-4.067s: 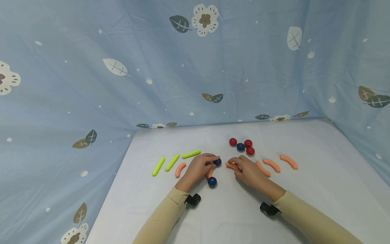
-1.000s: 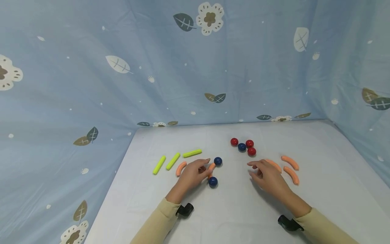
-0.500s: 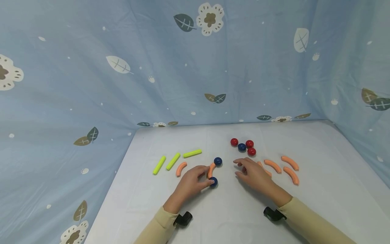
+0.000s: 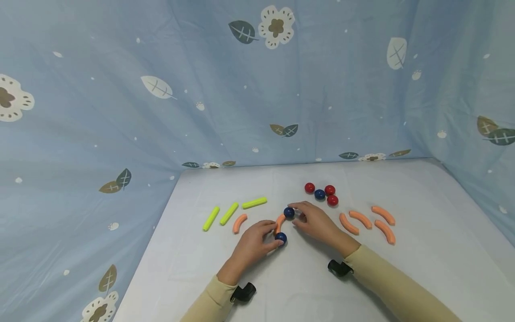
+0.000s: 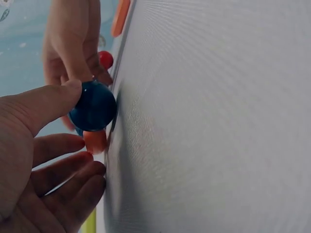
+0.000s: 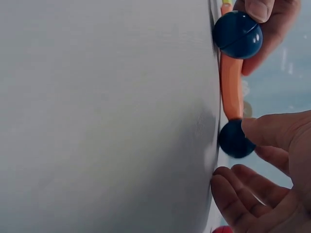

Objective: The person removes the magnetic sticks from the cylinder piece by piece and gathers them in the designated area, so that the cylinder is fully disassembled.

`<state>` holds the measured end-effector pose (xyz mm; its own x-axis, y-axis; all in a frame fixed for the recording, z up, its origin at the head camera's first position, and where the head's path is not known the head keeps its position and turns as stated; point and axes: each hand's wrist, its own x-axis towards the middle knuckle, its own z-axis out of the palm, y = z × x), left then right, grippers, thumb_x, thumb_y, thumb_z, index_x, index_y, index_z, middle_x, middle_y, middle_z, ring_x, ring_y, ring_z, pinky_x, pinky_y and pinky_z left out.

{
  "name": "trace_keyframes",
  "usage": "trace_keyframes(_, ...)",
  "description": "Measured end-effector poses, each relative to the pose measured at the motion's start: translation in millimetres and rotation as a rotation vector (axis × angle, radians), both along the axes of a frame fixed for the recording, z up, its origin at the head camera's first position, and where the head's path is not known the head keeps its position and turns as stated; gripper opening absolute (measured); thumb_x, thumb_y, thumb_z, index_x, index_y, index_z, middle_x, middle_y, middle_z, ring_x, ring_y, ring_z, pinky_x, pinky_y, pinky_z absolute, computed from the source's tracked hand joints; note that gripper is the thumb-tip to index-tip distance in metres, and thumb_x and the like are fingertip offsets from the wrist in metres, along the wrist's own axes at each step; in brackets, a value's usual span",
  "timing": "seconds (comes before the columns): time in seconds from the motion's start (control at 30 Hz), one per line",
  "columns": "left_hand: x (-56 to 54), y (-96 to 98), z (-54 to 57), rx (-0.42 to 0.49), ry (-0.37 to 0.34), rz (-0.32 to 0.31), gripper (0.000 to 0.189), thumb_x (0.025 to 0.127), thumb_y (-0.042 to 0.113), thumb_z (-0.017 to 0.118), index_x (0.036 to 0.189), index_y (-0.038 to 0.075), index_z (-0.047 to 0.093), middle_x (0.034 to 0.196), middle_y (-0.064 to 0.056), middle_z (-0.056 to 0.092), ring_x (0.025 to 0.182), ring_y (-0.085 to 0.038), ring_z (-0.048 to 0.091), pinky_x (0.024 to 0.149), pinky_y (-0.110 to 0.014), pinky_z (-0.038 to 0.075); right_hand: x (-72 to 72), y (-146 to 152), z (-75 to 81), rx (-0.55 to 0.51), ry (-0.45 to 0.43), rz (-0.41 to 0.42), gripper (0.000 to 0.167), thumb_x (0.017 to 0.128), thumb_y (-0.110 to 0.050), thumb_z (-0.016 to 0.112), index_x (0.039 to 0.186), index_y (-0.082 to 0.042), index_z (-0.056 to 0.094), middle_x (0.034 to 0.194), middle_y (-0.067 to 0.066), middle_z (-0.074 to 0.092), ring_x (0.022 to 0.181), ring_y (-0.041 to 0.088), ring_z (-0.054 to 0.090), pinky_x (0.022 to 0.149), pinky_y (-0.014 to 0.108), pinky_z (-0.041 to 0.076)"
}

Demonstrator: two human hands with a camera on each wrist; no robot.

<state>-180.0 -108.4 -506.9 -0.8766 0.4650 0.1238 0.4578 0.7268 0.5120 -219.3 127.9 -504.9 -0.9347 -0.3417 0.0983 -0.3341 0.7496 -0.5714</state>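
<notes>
My left hand [image 4: 252, 243] lies left of a curved orange stick [image 4: 280, 221]. Its thumb presses the near blue magnetic ball [image 5: 95, 106], and its forefinger reaches the stick beside that ball. A second blue ball [image 6: 236, 139] sits at the stick's far end. Around that ball my right hand [image 4: 315, 221] pinches with thumb and forefinger, while the other fingers trail loosely below in the right wrist view. Ball, stick and ball form one short row on the white tabletop. Part of the stick is covered by my left fingers in the head view.
Further back lie several red balls [image 4: 332, 200] and one blue ball [image 4: 319, 194]. To the right are several orange curved sticks [image 4: 360, 219]. Three straight yellow-green sticks [image 4: 229, 213] and a shorter orange curved stick [image 4: 239, 223] lie left. A blue patterned cloth [image 4: 217, 89] hangs behind.
An orange stick that my right hand held went over to the right-hand group. That hand then came back left to the far blue ball. My left hand shifted from the far ball to the near one.
</notes>
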Motion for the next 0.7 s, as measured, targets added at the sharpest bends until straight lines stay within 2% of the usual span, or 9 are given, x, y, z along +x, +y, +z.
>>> trace_keyframes(0.3,-1.0,-0.8,-2.1,0.006,0.015,-0.004,0.047,0.093,0.036,0.076,0.132,0.010,0.069,0.136,-0.001,0.063,0.126,-0.021,0.060,0.105,-0.039,0.049,-7.1,-10.5,-1.9,0.022,0.028,-0.011,0.041,0.092,-0.019,0.077,0.132,-0.016,0.067,0.118,0.004,0.066,0.088,0.013,0.060,0.077,0.033,0.055)
trace_keyframes(0.7,-0.8,-0.2,6.0,-0.037,0.006,-0.026,0.044,0.094,0.036,0.074,0.131,0.012,0.070,0.138,-0.003,0.063,0.128,-0.024,0.058,0.106,-0.042,0.049,-9.7,-8.1,-1.6,0.011,0.034,-0.032,0.037,0.091,-0.017,0.078,0.127,-0.014,0.069,0.108,0.002,0.067,0.084,0.013,0.059,0.074,0.032,0.056)
